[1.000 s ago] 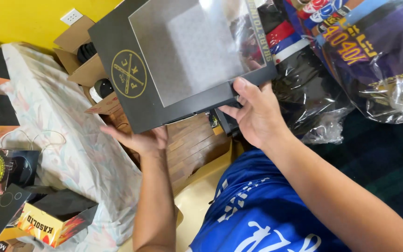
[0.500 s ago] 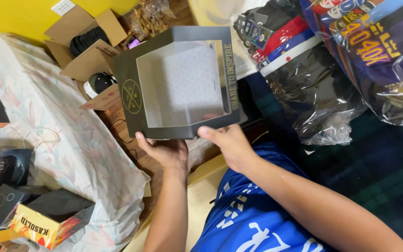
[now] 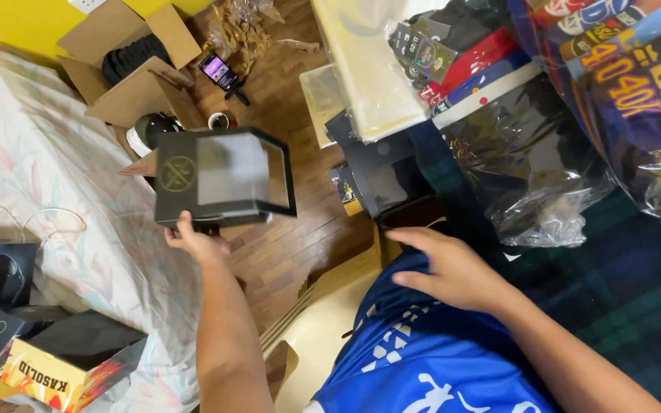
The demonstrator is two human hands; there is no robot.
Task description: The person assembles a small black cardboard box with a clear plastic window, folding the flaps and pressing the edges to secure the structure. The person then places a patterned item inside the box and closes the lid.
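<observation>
My right hand [image 3: 453, 268] has let go and rests by my lap, fingers loosely spread, so my left hand [image 3: 196, 243] alone now pinches the bottom edge of the black box [image 3: 223, 180], held over the wooden floor [image 3: 300, 237] beside the bed [image 3: 55, 206].

The right hand [image 3: 453, 268] has let go of the black window box [image 3: 223, 180]. The left hand [image 3: 196, 243] alone now holds it, farther out and lower.

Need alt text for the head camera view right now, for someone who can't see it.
The left hand holds up a black window box by its bottom edge, above a wooden floor. The right hand, empty, rests open on the blue shirt, near plastic-bagged clothes. A floral sheet lies left.
</observation>
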